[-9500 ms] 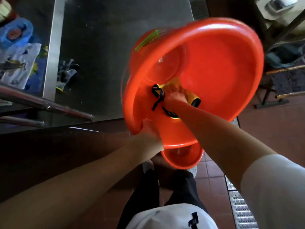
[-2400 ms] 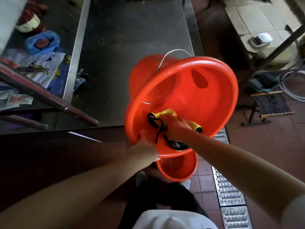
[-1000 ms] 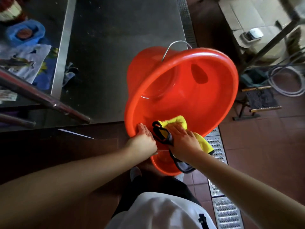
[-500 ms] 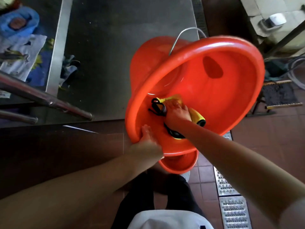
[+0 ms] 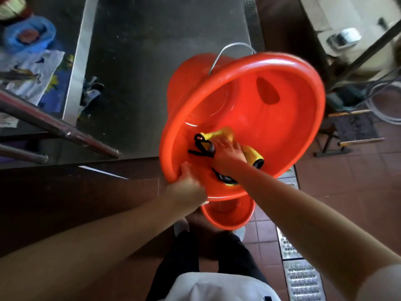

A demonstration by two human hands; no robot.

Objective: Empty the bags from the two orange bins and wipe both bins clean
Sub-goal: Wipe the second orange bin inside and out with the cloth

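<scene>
A large orange bin [image 5: 288,118] is tipped with its mouth toward me, its metal handle [image 5: 230,51] sticking up behind. My left hand [image 5: 186,183] grips the near rim at the lower left. Inside, my right hand [image 5: 227,152] presses a yellow cloth with black trim [image 5: 219,135] flat against the lower inner wall. A second, smaller orange bin [image 5: 227,216] stands upright on the floor just below, by my feet. No bag shows in either bin.
A steel table [image 5: 152,61] stretches behind the bin, with rags [image 5: 91,96] and a blue bowl [image 5: 28,35] to the left. Metal rails [image 5: 56,127] jut in from the left. A floor drain grate [image 5: 301,276] runs at right; a low stool [image 5: 351,131] and hoses lie beyond.
The tipped bin has swung slightly lower and left in view. My right hand with the cloth has slid a little along the lower inner wall. My left hand keeps its grip on the rim.
</scene>
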